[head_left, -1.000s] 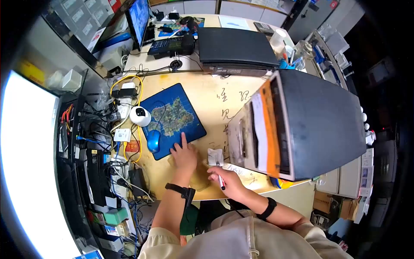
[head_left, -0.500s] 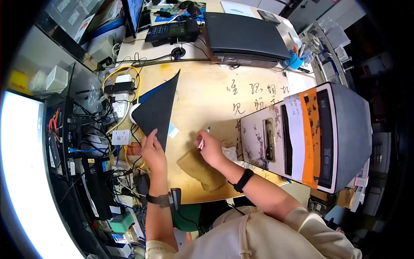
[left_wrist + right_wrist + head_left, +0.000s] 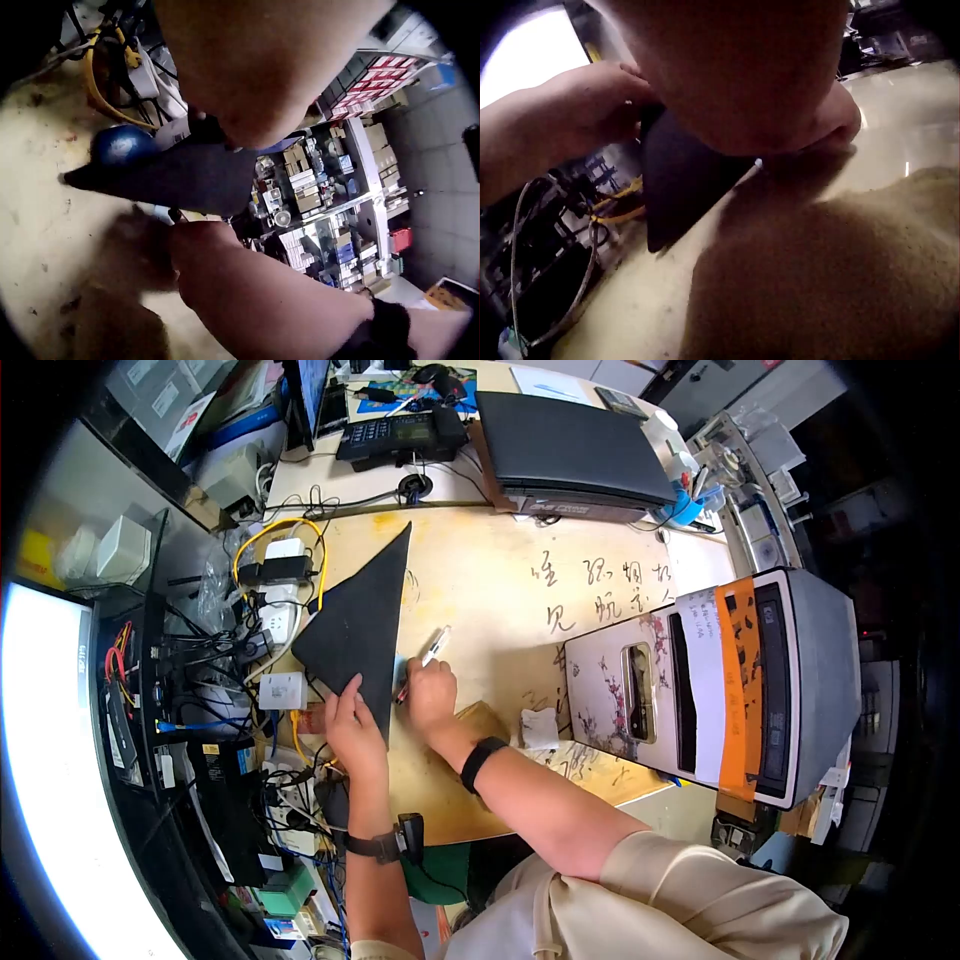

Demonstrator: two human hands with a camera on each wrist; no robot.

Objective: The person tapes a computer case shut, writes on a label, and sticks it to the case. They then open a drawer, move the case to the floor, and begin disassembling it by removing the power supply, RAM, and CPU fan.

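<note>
My left hand (image 3: 357, 732) holds up the near part of the mouse pad (image 3: 360, 615), fingers over its dark underside and thumb hidden. The pad is folded back to the left, its straight edge running away from me. My right hand (image 3: 432, 695) grips a marker pen (image 3: 437, 644) with a white barrel, close beside that edge. A scrap of light blue paper (image 3: 400, 666) shows between pad and right hand. Behind the raised pad, a blue computer mouse (image 3: 124, 145) appears in the left wrist view. A brown cloth (image 3: 484, 720) lies by the right wrist.
At right stands a boxy appliance (image 3: 600, 690) with an orange strip. Crumpled white tissue (image 3: 540, 729) lies before it. Handwritten characters (image 3: 600, 585) mark the wooden desk (image 3: 480, 575). A black printer (image 3: 575, 450) and desk phone (image 3: 400, 440) sit behind; cables and a power strip (image 3: 285, 585) crowd the left.
My left hand went from lying on the blue pad to lifting it and folding it leftward. My right hand, with the marker, moved up and then left to the pad's edge. The head view shifted.
</note>
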